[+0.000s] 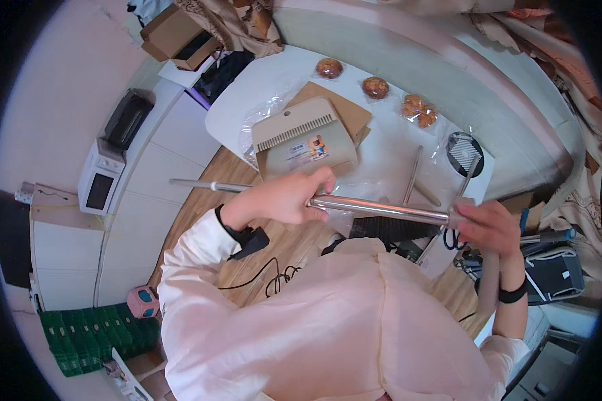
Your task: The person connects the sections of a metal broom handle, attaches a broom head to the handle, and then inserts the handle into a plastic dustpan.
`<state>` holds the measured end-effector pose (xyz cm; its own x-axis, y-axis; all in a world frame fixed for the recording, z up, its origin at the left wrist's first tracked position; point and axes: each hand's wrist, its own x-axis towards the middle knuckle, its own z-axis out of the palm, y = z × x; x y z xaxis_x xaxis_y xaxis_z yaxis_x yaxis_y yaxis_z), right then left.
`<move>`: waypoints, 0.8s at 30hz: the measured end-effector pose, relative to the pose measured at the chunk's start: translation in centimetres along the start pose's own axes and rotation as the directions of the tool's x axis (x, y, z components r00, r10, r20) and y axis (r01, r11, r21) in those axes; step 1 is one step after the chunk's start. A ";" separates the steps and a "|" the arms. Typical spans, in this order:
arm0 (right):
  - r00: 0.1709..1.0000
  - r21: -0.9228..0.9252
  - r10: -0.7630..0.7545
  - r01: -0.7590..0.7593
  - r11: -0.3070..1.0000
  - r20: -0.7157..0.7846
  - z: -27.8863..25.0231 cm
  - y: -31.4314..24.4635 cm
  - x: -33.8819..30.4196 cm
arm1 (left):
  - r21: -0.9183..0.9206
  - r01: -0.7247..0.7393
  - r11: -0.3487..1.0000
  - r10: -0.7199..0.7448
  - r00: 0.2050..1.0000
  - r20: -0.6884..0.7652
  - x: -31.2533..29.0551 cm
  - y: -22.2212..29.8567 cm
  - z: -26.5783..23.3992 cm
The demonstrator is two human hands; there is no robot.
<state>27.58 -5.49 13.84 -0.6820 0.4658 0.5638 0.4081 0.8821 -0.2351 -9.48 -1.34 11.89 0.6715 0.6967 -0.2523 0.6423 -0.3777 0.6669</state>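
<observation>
A shiny metal pole (pixel 381 208) lies nearly level across my front, with a thinner section and a white collar at its left end. My left hand (pixel 294 197) is closed round its middle. At its right end my right hand (pixel 488 224) is also closed on it, a little blurred. Behind my left hand, a beige dustpan (pixel 308 144) with a comb-toothed edge and a label rests on brown cardboard (pixel 356 120). Dark bristles (pixel 393 228), like a broom head's, show below the pole, partly hidden by it and my shirt.
The white table (pixel 247 90) also carries wrapped bread buns (pixel 375 87), loose metal rods (pixel 413 175), clear plastic wrapping and a round black vented object (pixel 465 154). A white microwave (pixel 102 177) stands at left, green crates (pixel 90 337) lower left. A black cable (pixel 274 275) lies on the floor.
</observation>
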 end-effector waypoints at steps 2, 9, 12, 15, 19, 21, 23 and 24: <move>0.994 -0.183 -0.098 0.103 0.978 0.039 -0.9 -0.7 -0.5 | -0.058 -0.100 0.993 0.104 0.992 0.071 0.7 -0.9 0.2; 0.913 -0.227 0.026 0.074 0.971 0.407 -2.4 -0.8 -0.7 | -0.154 -0.101 0.983 0.127 0.977 0.168 0.9 -0.4 -0.5; 0.742 -0.078 0.665 -0.661 0.747 0.085 -3.1 -0.3 -1.4 | -0.033 -0.083 0.996 0.086 0.991 0.105 0.8 0.2 -0.4; 0.671 0.633 0.726 -0.629 0.451 0.150 -2.9 0.1 -1.3 | -0.024 -0.119 0.993 0.119 0.992 0.028 0.8 0.1 0.4; 0.617 0.466 0.686 -0.772 0.433 0.385 -1.8 1.0 -1.7 | -0.027 -0.143 0.989 0.144 0.987 0.073 1.1 1.4 0.6; 0.601 0.439 0.683 -0.790 0.429 0.415 -1.4 0.8 -1.8 | 0.044 -0.200 0.979 0.203 0.975 -0.089 0.8 1.3 0.9; 0.644 0.391 0.722 -0.750 0.533 0.253 -1.4 0.2 -1.5 | 0.158 -0.190 0.969 0.214 0.965 -0.153 0.7 1.0 0.4; 0.645 0.392 0.720 -0.751 0.532 0.257 -1.3 -0.1 -1.4 | 0.271 -0.175 0.947 0.235 0.949 -0.210 0.6 0.9 0.2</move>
<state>29.27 -6.36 14.11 -0.3019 0.9533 -0.0096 0.4908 0.1468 -0.8588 -8.41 -1.38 12.24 0.7110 0.7002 0.0647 0.5906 -0.6445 0.4855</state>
